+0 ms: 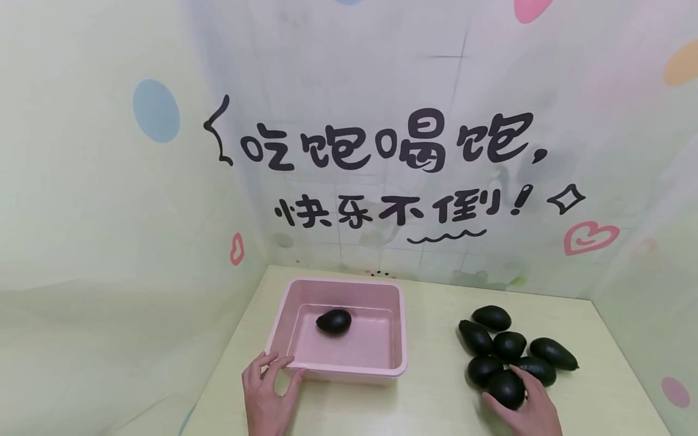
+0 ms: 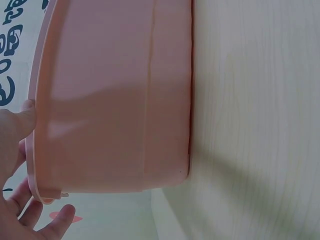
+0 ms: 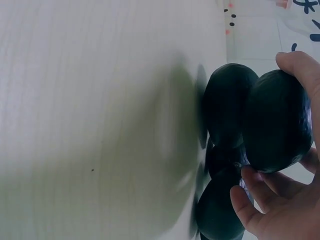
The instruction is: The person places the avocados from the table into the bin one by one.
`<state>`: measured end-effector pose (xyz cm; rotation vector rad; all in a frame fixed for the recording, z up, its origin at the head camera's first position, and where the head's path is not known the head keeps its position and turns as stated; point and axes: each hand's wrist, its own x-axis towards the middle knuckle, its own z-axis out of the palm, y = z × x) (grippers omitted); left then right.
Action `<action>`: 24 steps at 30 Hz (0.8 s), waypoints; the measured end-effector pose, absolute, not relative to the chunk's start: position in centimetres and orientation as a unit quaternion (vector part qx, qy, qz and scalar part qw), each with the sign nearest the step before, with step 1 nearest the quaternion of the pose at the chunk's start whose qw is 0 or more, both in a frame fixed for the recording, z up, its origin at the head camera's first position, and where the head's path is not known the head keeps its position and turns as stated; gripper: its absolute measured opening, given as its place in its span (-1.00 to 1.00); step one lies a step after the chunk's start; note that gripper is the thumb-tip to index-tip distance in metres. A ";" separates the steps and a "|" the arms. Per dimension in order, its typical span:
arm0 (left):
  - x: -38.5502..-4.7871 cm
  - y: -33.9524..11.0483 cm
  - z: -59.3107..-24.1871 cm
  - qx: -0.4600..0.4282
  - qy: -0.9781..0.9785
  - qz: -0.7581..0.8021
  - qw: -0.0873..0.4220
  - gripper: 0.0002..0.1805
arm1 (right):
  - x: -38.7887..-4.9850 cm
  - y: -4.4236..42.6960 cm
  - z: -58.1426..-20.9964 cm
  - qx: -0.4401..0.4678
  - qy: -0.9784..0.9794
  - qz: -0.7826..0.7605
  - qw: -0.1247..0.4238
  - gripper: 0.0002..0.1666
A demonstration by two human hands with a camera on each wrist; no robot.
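Observation:
A pink plastic tub (image 1: 400,327) stands on the table, and one dark avocado (image 1: 334,322) lies inside it. My left hand (image 1: 267,387) holds the tub's rim at its near left corner. In the left wrist view the thumb (image 2: 26,120) presses on the rim, with other fingers around the corner. On the right, my right hand (image 1: 528,402) grips a dark avocado (image 1: 506,389) between thumb and fingers. That avocado is at the near end of a cluster of several others, such as the one at the back (image 1: 492,318). In the right wrist view it is above a neighbouring avocado (image 3: 230,105).
The pale wood-grain table (image 1: 431,339) carries the tub on the left and the avocados on the right. A printed curtain (image 1: 382,72) with large black characters hangs behind, and similar sheets enclose both sides.

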<state>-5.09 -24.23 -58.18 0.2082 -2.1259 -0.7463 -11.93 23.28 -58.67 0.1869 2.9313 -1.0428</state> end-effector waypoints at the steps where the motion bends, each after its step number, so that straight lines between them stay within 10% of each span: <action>1: -5.1 -24.2 -58.2 0.084 -0.851 -0.298 0.425 -0.61 | -12.0 23.2 -58.6 0.059 0.940 -0.335 0.013 0.23; 24: -5.2 -24.4 -58.3 0.084 -0.852 -0.298 0.422 -0.58 | -12.0 22.7 -57.6 0.015 0.937 -0.345 -0.062 0.09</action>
